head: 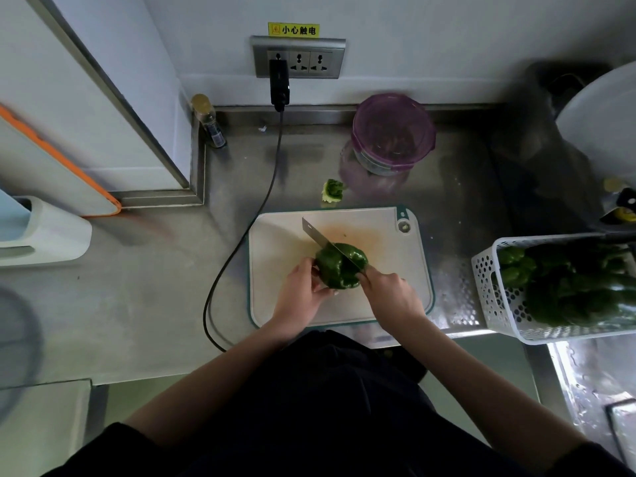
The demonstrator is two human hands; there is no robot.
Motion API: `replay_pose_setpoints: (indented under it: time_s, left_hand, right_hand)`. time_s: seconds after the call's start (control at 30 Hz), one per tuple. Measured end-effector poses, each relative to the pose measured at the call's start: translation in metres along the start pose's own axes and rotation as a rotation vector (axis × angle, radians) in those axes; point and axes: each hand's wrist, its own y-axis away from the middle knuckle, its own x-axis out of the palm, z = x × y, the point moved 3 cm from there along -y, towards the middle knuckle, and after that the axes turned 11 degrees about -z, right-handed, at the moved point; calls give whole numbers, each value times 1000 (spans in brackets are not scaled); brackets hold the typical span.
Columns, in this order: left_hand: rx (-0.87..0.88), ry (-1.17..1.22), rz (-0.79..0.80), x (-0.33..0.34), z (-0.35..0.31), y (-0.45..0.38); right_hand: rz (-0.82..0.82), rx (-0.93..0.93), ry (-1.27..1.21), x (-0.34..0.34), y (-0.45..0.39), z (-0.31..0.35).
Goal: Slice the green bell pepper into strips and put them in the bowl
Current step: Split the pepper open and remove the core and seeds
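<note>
A dark green bell pepper (339, 268) lies on a white cutting board (282, 246) with a teal rim. My left hand (301, 297) grips the pepper's near left side. A knife (320, 235) is held by its handle in my right hand (390, 292), and its blade runs diagonally across the top of the pepper, tip pointing to the far left. Behind the board stands a clear bowl with a purple rim (392, 132). A cut pepper stem piece (332, 190) lies on the counter between bowl and board.
A white perforated basket (488, 287) holding several green peppers sits at the right. A black cable (241, 235) runs from the wall socket past the board's left edge. A small bottle (208, 120) stands in the back corner. A white appliance (41, 232) is at the left.
</note>
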Motion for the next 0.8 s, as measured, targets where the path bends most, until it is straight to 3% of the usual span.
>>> replay_pose_setpoints:
  time_s: [0.27, 0.8]
  left_hand:
    - [-185, 123, 154, 2, -12, 0]
    - [-270, -164, 183, 3, -8, -15]
  right_hand:
    - [12, -23, -3, 0, 0, -7]
    - [37, 66, -260, 28, -2, -4]
